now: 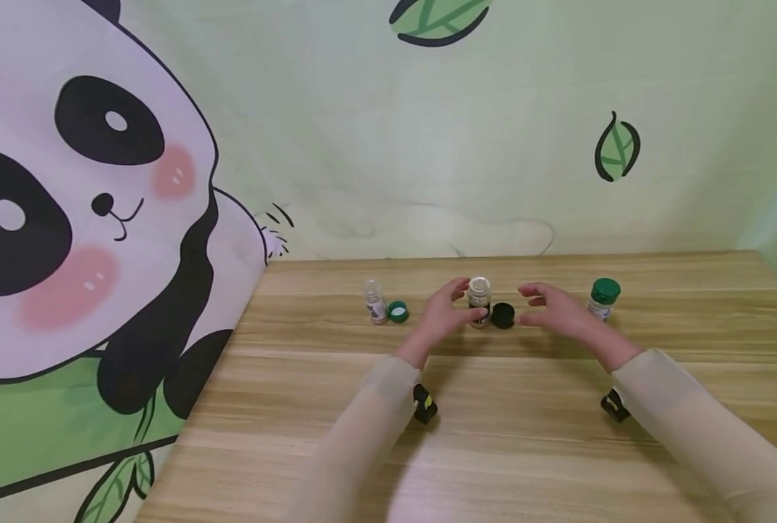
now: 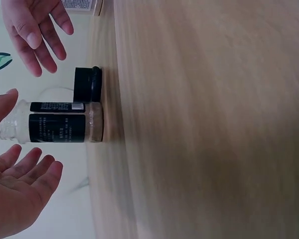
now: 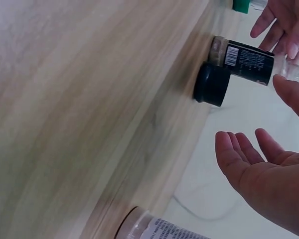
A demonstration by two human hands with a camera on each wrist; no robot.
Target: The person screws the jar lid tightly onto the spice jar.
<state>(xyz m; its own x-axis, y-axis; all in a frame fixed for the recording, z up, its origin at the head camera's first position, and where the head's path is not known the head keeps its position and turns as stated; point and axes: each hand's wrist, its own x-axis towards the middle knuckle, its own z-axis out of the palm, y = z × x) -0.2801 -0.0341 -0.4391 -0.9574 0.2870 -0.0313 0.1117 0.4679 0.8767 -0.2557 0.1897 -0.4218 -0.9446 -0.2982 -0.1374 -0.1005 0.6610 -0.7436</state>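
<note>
A clear shaker jar with a black label [image 1: 479, 294] stands upright and uncapped on the table. Right beside it sits its black cap [image 1: 502, 315]. My left hand [image 1: 443, 312] is at the jar, its thumb and fingers spread on either side; in the left wrist view a gap shows between the fingers and the glass. To the right of the cap, my right hand [image 1: 558, 312] hovers with parted fingers and holds nothing. The right wrist view shows the same black cap [image 3: 212, 83] and labelled jar [image 3: 246, 62] apart from the right fingers.
Left of my left hand stands a small clear uncapped bottle [image 1: 375, 303], with a green cap [image 1: 397, 312] beside it. A green-lidded jar [image 1: 604, 294] stands behind my right forearm. The wooden table [image 1: 506, 450] meets a printed backdrop [image 1: 480, 145] behind.
</note>
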